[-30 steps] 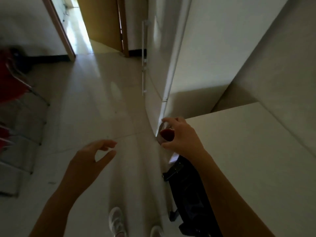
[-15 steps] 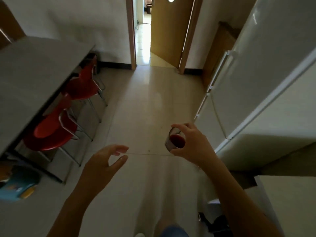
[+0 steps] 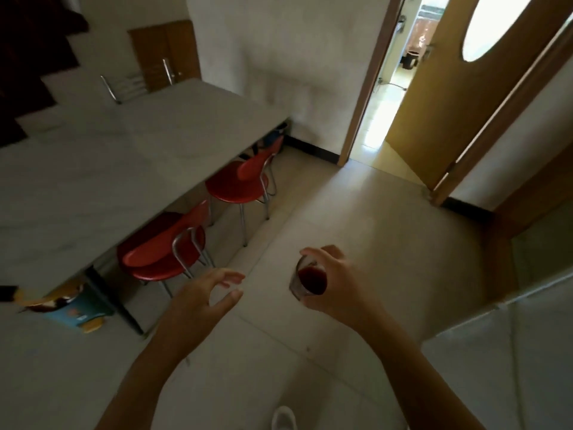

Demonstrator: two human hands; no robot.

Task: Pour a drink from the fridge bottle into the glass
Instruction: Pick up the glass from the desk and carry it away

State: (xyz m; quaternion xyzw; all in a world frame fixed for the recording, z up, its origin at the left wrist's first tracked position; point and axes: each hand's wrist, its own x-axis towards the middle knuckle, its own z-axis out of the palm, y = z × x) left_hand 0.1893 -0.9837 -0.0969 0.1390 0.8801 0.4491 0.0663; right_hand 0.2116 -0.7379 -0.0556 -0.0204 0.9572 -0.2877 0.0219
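One small clear glass (image 3: 307, 282) sat in the grip of the right hand (image 3: 336, 285), out in front of the person's body and above the pale floor tiles (image 3: 356, 218). It held a dark red drink that reached most of the way up its sides. The fingers curled over its far rim and the thumb pressed its near side, probably a grip chosen to keep the glass upright so the liquid would not spill while being carried. The pouring seemed already done, since the glass was filled and no bottle was in sight.

To the left of the glass, a short way off and not touching it, the left hand (image 3: 201, 301) hovered empty, its fingers loosely curved and apart, grasping nothing. It may have been held out for balance or ready to steady the glass.

Further left of the glass stood one long grey table (image 3: 124, 156). Two red chairs (image 3: 173, 246) with metal legs were tucked partly under its near edge, likely to keep the walkway free. Beyond and to the right of the glass, one wooden door (image 3: 449, 97) with an oval window stood open onto a brightly lit room. Below the glass, at the bottom edge, the tip of one white shoe (image 3: 283, 417) showed.
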